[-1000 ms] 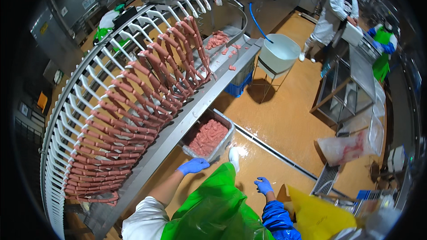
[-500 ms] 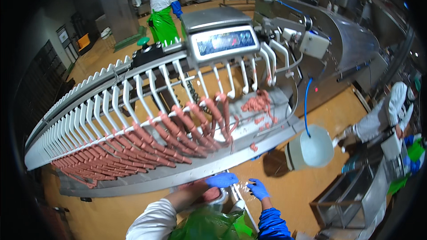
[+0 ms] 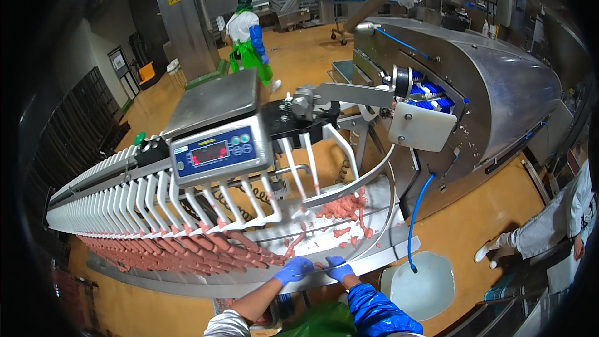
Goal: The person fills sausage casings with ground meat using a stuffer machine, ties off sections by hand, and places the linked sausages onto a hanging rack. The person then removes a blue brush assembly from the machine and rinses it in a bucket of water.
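Note:
My left hand point(image 3: 295, 270), in a blue glove, is at the near edge of the metal trough point(image 3: 237, 281), its fingers drawn together. Beside it my right hand point(image 3: 339, 269), also gloved, has its fingers curled. A short reddish sausage piece point(image 3: 321, 266) shows between the two hands and meets both gloves; the fingertips' exact hold is hard to make out. To the left, linked raw sausages point(image 3: 193, 249) hang in loops from a row of white hooks point(image 3: 150, 203). Loose sausage meat point(image 3: 342, 208) and scraps lie in the trough beyond my hands.
A scale point(image 3: 218, 153) stands above the hooks. The large steel machine point(image 3: 499, 87) is at the right, with a blue hose point(image 3: 419, 212) hanging over a pale tub point(image 3: 424, 287). One person point(image 3: 249, 37) is at the back; another person point(image 3: 543, 224) stands at the right.
My view has shifted right, toward the machine. Both hands have gone from below the trough to its near edge and come close together, with the sausage piece between them. The hanging sausages appear farther left.

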